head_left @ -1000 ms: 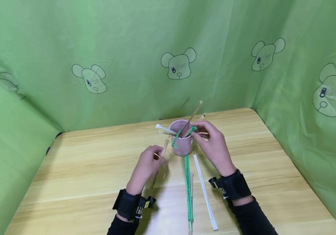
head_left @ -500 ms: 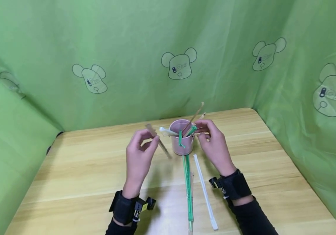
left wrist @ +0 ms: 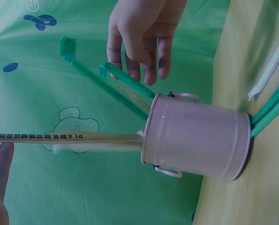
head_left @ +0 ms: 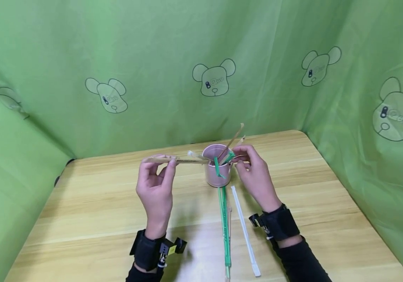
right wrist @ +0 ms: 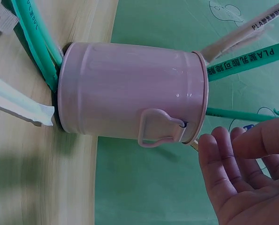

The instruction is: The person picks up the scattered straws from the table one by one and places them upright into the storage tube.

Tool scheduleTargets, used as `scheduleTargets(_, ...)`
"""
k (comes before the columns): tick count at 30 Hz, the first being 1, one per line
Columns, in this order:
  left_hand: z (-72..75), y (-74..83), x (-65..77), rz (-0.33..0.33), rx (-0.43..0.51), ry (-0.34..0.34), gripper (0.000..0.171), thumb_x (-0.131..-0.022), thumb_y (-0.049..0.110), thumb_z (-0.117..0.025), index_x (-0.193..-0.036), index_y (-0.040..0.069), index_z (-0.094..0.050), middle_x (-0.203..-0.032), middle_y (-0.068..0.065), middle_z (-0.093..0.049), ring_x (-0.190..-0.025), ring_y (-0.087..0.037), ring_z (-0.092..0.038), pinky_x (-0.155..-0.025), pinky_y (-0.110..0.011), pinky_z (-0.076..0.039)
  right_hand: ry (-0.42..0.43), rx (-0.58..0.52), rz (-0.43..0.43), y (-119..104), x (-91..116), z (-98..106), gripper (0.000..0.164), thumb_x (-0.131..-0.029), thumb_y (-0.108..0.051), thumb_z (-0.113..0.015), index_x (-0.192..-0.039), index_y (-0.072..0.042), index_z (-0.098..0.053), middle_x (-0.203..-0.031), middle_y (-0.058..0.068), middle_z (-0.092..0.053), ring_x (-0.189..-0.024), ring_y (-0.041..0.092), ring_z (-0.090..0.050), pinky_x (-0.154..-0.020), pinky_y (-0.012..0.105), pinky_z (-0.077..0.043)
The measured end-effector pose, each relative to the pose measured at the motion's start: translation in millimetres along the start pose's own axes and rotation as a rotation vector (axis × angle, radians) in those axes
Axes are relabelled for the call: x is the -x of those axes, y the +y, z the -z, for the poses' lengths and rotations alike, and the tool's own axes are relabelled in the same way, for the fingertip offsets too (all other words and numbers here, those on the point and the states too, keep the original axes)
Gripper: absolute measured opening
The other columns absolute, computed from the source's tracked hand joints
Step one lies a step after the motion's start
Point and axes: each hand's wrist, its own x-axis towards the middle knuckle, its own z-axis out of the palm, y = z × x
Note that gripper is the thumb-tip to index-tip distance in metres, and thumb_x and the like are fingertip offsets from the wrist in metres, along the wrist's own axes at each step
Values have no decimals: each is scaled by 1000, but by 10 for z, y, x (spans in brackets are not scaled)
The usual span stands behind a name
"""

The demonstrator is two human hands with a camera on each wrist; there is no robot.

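Left hand [head_left: 156, 192], left of centre, pinches brown wrapped straw [head_left: 188, 161], tip near pink bucket [head_left: 219, 182]; right hand [head_left: 256, 176], right of centre, loosely open, holding nothing.

From my remote feed, I take this place for a small curtained-off recording corner rather than an ordinary furnished room. Green fabric [head_left: 152, 39] hangs behind the counter [head_left: 99, 203] and along its left and right sides, closing it in, and outlined bear-like heads [head_left: 213, 84] are printed across it. The counter I see has a pale wood-grain top with a rounded far corner. Black wrist straps [head_left: 147, 251] carrying small devices [head_left: 180, 244] also read to me as recording gear. Whether the building is a home, office or lab, I can't tell.
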Motion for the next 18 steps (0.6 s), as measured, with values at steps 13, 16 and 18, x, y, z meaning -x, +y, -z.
scheduleTargets(13, -28, -189, 75, 89, -111, -157, 22, -92, -14, -75, -112, -8, -72, -112, -20, -67, -105, -29, -71, -93, -43, -61, -86, 66, -129, 13, 24, 7, 30, -105, 2, -61, -135, -4, -60, -121, 12, -70, -110, 29, -67, -95, 46, -58)
scheduleTargets(16, -29, -240, 93, 127, -152, -187, 20, -93, -9, -77, -112, -2, -74, -111, -14, -68, -104, -29, -71, -92, -43, -61, -116, 85, -164, 22, 21, 7, 29, -107, -1, -61, -136, -4, -60, -121, 13, -70, -112, 30, -67, -95, 47, -58)
scheduleTargets(18, -24, -280, 107, 154, -190, -207, 19, -95, -4, -78, -113, 1, -75, -112, -11, -69, -103, -29, -71, -91, -42, -62, -130, 98, -176, 31, 19, 7, 28, -107, -3, -61, -135, -4, -61, -121, 14, -70, -112, 30, -67, -95, 47, -58)
